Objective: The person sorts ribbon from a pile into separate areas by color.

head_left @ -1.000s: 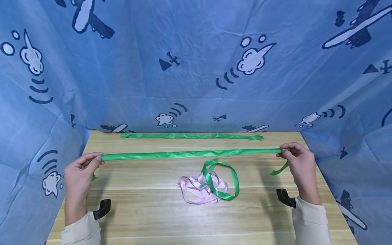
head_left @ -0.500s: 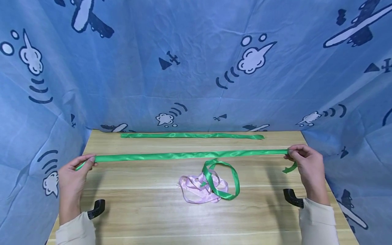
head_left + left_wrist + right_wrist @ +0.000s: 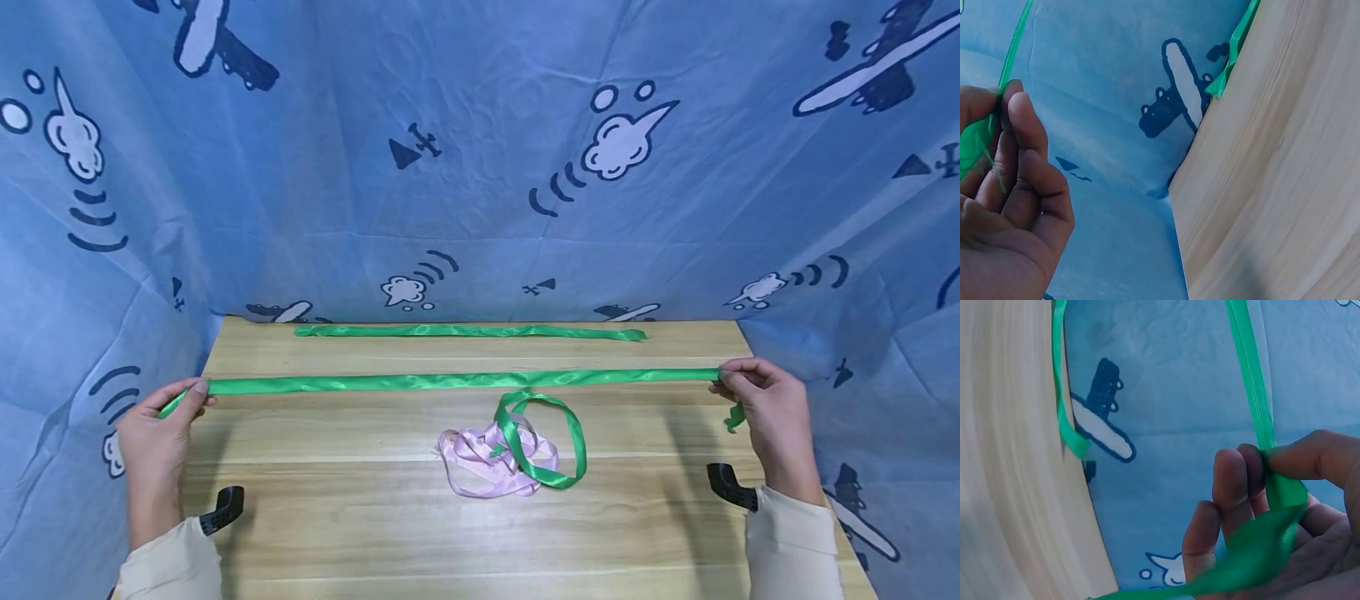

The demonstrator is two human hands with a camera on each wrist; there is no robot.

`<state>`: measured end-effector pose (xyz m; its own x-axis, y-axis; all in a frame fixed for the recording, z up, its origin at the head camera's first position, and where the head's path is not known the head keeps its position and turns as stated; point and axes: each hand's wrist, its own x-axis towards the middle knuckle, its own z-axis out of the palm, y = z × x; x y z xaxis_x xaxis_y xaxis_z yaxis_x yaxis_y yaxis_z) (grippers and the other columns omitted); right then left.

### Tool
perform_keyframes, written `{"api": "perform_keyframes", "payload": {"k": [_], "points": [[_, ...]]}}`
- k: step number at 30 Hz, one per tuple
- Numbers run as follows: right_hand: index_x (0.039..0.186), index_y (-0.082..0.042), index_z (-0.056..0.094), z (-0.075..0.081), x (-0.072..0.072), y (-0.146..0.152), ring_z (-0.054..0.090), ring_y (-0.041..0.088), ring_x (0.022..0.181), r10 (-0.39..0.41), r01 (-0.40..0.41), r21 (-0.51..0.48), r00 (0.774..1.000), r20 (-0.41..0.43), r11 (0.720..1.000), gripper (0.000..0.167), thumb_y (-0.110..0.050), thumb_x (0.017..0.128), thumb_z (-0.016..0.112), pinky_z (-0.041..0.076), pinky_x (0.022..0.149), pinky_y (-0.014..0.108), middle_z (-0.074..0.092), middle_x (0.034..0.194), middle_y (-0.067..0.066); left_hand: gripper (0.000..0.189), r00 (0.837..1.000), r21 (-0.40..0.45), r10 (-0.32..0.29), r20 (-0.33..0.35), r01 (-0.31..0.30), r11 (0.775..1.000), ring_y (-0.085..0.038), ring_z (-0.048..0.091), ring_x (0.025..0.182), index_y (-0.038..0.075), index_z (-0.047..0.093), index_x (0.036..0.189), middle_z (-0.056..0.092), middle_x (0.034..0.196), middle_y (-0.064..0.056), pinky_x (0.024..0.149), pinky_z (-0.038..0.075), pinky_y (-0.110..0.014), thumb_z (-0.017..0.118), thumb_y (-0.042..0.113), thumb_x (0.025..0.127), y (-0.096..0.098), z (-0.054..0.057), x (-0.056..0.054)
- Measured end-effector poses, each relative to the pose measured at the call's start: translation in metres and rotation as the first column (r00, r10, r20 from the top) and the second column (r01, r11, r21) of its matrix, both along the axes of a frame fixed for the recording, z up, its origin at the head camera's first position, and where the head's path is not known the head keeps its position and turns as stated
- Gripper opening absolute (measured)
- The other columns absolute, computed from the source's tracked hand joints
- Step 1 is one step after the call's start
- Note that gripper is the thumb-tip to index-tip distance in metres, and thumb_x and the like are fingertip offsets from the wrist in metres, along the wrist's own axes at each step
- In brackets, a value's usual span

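A green satin ribbon [image 3: 450,382] is stretched nearly straight across the table in the head view, held above the wood. My left hand [image 3: 159,433] pinches it near one end between thumb and fingers; a short tail lies in the palm in the left wrist view. Near the other end my right hand [image 3: 772,417] pinches it too, and a loose tail [image 3: 1254,550] hangs past the palm in the right wrist view. Below the ribbon's middle, a looped green ribbon [image 3: 577,442] lies partly over a crumpled pink ribbon [image 3: 468,475].
Another green ribbon [image 3: 450,332] lies flat along the back edge of the wooden table [image 3: 360,533]. Blue cloth [image 3: 480,192] printed with planes and clouds rises behind and at both sides. Black curved pieces [image 3: 223,510] stick out at both cuffs.
Both hands have moved outward, away from each other. The ribbon span between them has grown longer, and the tail at the right hand has shifted right. The ribbons on the table stay put.
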<state>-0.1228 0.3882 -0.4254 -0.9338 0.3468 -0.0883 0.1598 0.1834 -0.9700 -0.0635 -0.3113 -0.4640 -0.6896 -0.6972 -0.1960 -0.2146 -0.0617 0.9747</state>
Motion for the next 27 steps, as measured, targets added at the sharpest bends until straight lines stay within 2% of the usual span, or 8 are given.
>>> {"api": "perform_keyframes", "payload": {"k": [4,15,27], "points": [[0.097,-0.004,0.069,-0.003,0.0,0.006,0.072,0.005,0.065,-0.011,0.011,-0.046,1.0,-0.003,0.999,0.011,0.002,0.101,0.061,0.057,0.064,0.015,0.073,0.078,-0.009,0.009,1.0,0.01,0.007,-0.028,-0.007,1.0,0.0,0.068,0.066,0.017,0.082,0.09,0.073,0.067,0.012,0.065,0.051,-0.009,0.079,0.01,0.094,-0.004,0.0,0.0],[0.093,-0.008,0.072,-0.008,0.005,0.021,0.073,0.006,0.068,-0.007,0.007,-0.111,1.0,0.006,0.994,0.016,0.0,0.102,0.061,0.059,0.066,0.016,0.071,0.081,-0.008,0.008,0.994,0.178,0.069,-0.089,-0.052,0.983,-0.005,0.07,0.062,0.009,0.082,0.09,0.074,0.073,0.005,0.065,0.056,-0.013,0.08,0.002,0.09,-0.012,0.001,-0.002],[0.092,-0.012,0.073,-0.013,0.004,0.033,0.071,0.002,0.069,-0.058,0.062,-0.046,0.994,0.088,0.997,0.019,-0.003,0.103,0.061,0.057,0.064,0.015,0.067,0.085,-0.012,0.009,0.995,0.162,0.074,-0.064,-0.062,0.985,-0.004,0.07,0.061,0.012,0.082,0.088,0.074,0.072,0.007,0.063,0.055,-0.012,0.08,0.003,0.091,-0.018,-0.002,-0.002]]}}
